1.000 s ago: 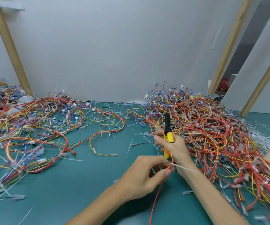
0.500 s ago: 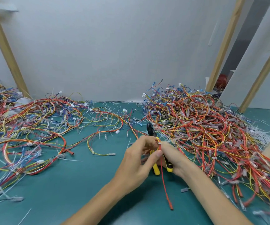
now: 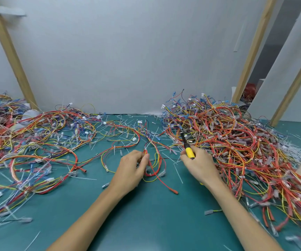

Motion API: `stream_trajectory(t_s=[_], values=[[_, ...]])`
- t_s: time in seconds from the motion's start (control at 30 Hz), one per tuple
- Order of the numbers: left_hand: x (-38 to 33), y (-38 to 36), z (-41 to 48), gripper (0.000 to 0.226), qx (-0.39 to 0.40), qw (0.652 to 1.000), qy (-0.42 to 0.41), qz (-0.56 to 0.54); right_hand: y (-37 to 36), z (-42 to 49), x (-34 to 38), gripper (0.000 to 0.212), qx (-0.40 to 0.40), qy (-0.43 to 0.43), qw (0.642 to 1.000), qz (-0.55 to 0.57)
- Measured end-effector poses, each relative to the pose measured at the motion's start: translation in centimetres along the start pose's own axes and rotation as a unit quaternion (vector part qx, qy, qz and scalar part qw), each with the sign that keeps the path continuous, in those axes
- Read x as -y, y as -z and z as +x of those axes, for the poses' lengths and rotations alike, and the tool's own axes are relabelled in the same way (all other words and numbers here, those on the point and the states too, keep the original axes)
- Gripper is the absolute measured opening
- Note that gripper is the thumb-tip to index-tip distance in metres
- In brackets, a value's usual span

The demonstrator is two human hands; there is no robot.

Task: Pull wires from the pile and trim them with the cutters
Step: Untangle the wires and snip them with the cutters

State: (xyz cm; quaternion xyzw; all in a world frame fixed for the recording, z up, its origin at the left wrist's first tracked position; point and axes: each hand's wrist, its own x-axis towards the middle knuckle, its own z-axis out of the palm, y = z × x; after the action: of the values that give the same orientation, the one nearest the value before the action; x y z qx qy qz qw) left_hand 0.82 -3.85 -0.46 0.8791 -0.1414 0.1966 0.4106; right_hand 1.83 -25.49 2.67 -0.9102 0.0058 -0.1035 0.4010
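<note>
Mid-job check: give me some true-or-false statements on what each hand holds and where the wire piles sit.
1. The left hand pinches a bundle of red and yellow wires. True.
2. The right hand grips the yellow-handled cutters. True.
3. The cutters are biting the bundle. False: they are apart from it, with the tip aimed toward the right pile.
4. The denser heap lies left of the hands. False: it lies on the right; the left wires are spread flatter.

Cutters (image 3: 187, 147) yellow-handled, black head; wires (image 3: 236, 142) red, yellow; table (image 3: 146, 214) teal.
</note>
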Motion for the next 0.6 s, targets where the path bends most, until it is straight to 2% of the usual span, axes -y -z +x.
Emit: stream_trajectory(t_s=[0.07,0.2,0.27,0.5,0.6], values=[[0.09,-0.03,0.07,0.04,0.013,1.0,-0.013,0.02,-0.16,-0.27,-0.07,0.014,-0.024,0.064,0.992,-0.104],[0.51,0.11,0.21,0.042,0.046,0.998,-0.015,0.036,-0.68,-0.53,-0.59,0.026,-0.019,0.098,0.98,-0.174],[0.69,0.18,0.26,0.041,0.054,0.998,-0.017,0.034,-0.76,-0.51,-0.87,0.028,-0.04,0.115,0.97,-0.208],[0.73,0.13,0.22,0.039,0.054,0.997,-0.039,0.027,-0.74,-0.5,-0.75,0.028,-0.098,0.131,0.969,-0.185],[0.72,0.17,0.2,0.04,0.055,0.997,-0.047,0.025,-0.82,-0.6,-0.61,0.026,-0.097,0.14,0.972,-0.164]])
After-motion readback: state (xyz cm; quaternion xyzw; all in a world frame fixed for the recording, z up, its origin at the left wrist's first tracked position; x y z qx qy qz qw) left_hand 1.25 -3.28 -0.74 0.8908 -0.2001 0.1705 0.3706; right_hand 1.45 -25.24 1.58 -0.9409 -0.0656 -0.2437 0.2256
